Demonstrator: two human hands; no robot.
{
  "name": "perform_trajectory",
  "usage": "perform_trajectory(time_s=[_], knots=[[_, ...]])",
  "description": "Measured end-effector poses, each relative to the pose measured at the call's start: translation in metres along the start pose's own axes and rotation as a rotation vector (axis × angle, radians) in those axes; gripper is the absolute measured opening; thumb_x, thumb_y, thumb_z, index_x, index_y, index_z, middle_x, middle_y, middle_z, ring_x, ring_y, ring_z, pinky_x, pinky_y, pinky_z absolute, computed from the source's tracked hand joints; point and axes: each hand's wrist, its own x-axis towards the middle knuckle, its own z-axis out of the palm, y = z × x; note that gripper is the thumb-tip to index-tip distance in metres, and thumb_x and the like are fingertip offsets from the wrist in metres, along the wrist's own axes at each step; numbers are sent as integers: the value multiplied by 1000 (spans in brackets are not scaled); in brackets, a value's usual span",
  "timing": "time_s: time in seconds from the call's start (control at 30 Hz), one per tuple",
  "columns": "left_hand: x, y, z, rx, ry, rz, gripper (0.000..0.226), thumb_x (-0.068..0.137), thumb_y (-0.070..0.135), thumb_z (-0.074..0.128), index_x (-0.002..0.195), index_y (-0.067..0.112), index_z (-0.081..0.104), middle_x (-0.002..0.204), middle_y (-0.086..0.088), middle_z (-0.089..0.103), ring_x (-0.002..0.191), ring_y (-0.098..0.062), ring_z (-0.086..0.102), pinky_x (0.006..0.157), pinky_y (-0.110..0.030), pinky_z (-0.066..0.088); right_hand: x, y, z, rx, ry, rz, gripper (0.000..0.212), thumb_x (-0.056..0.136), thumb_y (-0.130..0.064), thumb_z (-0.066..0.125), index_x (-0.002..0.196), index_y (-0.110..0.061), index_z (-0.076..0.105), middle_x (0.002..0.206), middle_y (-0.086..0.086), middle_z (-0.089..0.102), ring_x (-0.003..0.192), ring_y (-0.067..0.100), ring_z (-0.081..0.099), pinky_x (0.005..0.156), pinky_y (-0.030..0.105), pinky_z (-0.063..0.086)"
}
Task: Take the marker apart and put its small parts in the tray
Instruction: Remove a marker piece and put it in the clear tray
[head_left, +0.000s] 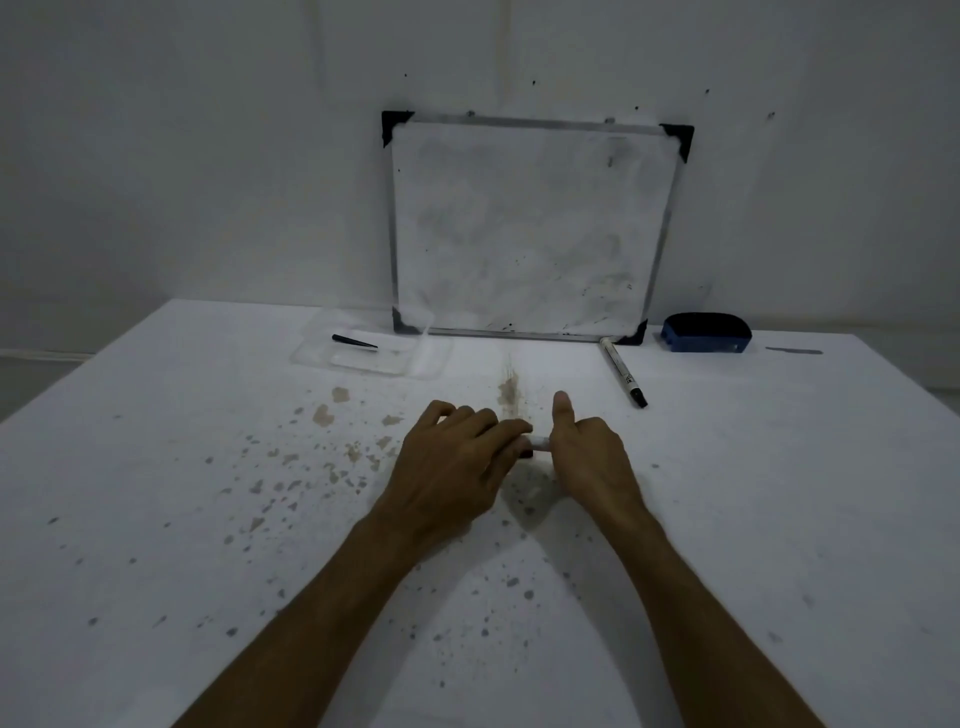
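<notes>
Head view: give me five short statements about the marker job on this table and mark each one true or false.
1. Both hands hold a small white marker piece between them. True: the left hand and right hand meet on it.
2. The clear tray holds a thin black pointed part. True.
3. The blue eraser sits inside the tray. False: it rests on the table, right of the whiteboard.
4. A second marker lies on the table below the whiteboard's right corner. True.
5. The whiteboard lies flat on the table. False: it leans upright against the wall.
</notes>
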Motion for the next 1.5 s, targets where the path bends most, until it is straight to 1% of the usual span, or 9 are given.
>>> perform_trajectory(time_s=[0.13,0.23,0.43,0.67,1.0,1.07,1.3,1.4,1.5], knots=[[-2,-2,-2,-157,-41,-78,44,106,54,38,106,29,75,77,8,75,56,-10,64,49,-25,51,-5,-1,-3,99,-33,-151,77,106,-52,25,89,6,73,80,9,69,63,12,59,62,27,48],[-2,-6,-4,-212,-22,-121,55,106,58,26,100,30,74,68,10,72,49,-2,52,46,-14,36,-8,-1,1,82,15,-211,73,102,-59,26,57,-9,53,57,6,56,53,16,52,57,32,45],[-9,6,4,-85,-57,-80,45,108,39,31,82,19,60,58,4,60,41,-16,51,44,-25,36,0,-1,9,75,25,-93,63,108,-44,25,60,-16,51,61,1,55,60,15,54,63,29,42],[4,-10,-38,-1082,-753,-774,54,106,53,40,74,18,65,58,2,48,46,-12,37,47,-22,33,-9,3,9,117,-56,-778,51,105,-23,32,65,-14,61,45,-14,38,30,5,38,31,29,42],[-14,-10,-4,-93,-9,-15,38,104,47,51,102,23,81,85,4,80,64,-12,70,53,-30,54,2,0,9,181,-229,41,55,106,-49,31,64,-20,49,60,0,49,50,13,44,50,27,32],[-9,-5,-5,-144,-4,-10,39,104,46,50,103,23,82,80,4,79,59,-11,68,51,-28,53,0,1,9,231,-149,-17,54,107,-40,33,61,-17,48,58,0,48,49,13,42,49,26,33],[0,-13,-44,-1065,-571,-699,49,103,50,49,69,31,80,53,3,50,45,-13,38,45,-22,32,-9,0,13,84,110,-913,57,108,-30,32,75,-3,70,41,-6,44,31,-2,26,34,11,26],[-11,-6,-29,-740,-297,-564,35,105,43,51,99,30,83,69,7,72,55,-5,60,55,-21,49,-13,-9,14,151,31,-557,68,104,-51,32,48,-17,50,41,-7,43,32,5,37,41,12,34],[-16,-5,-11,-311,-75,-233,40,104,48,50,116,24,79,97,5,82,76,-7,74,68,-27,60,-10,-6,11,85,-59,-196,71,103,-59,28,60,-9,56,58,2,57,53,11,52,51,26,41]])
